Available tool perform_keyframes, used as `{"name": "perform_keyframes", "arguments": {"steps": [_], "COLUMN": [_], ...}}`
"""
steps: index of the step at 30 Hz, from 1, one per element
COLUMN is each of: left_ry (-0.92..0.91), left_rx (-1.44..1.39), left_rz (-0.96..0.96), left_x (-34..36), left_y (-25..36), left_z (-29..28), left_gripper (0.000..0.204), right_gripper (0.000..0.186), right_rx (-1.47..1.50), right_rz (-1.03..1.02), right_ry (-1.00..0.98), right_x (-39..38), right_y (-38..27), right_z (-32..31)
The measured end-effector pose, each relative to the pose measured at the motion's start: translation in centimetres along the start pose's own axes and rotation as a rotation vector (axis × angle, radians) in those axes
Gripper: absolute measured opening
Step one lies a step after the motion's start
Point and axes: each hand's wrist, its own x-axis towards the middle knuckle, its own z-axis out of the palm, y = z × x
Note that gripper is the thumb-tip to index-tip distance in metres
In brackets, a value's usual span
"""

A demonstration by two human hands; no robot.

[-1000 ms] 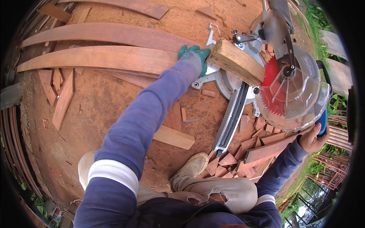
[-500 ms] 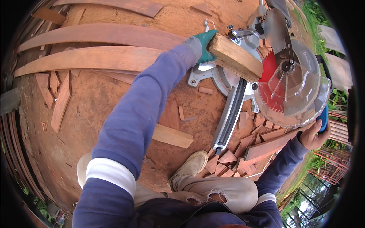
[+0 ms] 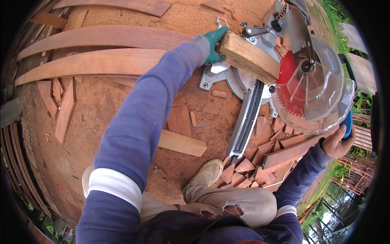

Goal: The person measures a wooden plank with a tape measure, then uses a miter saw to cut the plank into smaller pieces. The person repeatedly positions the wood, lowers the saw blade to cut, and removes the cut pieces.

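Observation:
My left hand (image 3: pixel 213 45), in a green work glove with a grey cuff, grips the near end of a thick wooden block (image 3: pixel 248 57). The block lies across the bed of a miter saw (image 3: pixel 245 118), its far end close beside the red toothed blade (image 3: pixel 289 87). A clear guard (image 3: pixel 325 85) covers much of the blade. My bare right hand (image 3: pixel 338 143) is wrapped round the saw's blue handle (image 3: pixel 347 122) at the right. Part of the left glove's fingers is hidden behind the block.
Long curved boards (image 3: pixel 93 63) lie at the left on reddish earth. Wood offcuts (image 3: pixel 260 162) are heaped beneath the saw's right side. A short pale plank (image 3: pixel 183 143) rests near my shoe (image 3: pixel 205 177). A metal clamp arm (image 3: pixel 258 31) stands behind the block.
My left hand and its end of the block have shifted slightly to the left. My right hand stays on the saw handle, and the blade has barely moved.

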Motion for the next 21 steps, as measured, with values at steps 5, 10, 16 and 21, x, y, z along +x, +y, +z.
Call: {"name": "perform_keyframes", "arguments": {"steps": [5, 10, 16, 21], "left_ry": [-0.042, -0.023, 0.049, 0.505], "left_rx": [-0.059, -0.101, 0.024, 0.08], "left_rz": [-0.055, 0.002, -0.006, 0.328], "left_x": [-0.4, -0.3, -0.4, -2.5], "left_y": [-0.7, -1.4, -1.7, -0.1], "left_z": [0.1, 0.3, 0.6, 1.1], "left_gripper": [0.103, 0.093, 0.089, 0.088], "right_gripper": [0.037, 0.037, 0.036, 0.032], "right_rx": [0.053, 0.01, -0.052, 0.129], "right_rz": [-0.003, 0.016, -0.027, 0.032], "right_ry": [0.011, 0.016, -0.008, -0.039], "right_x": [0.0, 0.1, 0.2, 0.0], "right_y": [0.6, 0.6, -0.6, -1.3], "right_z": [0.0, 0.2, 0.1, 0.1]}}
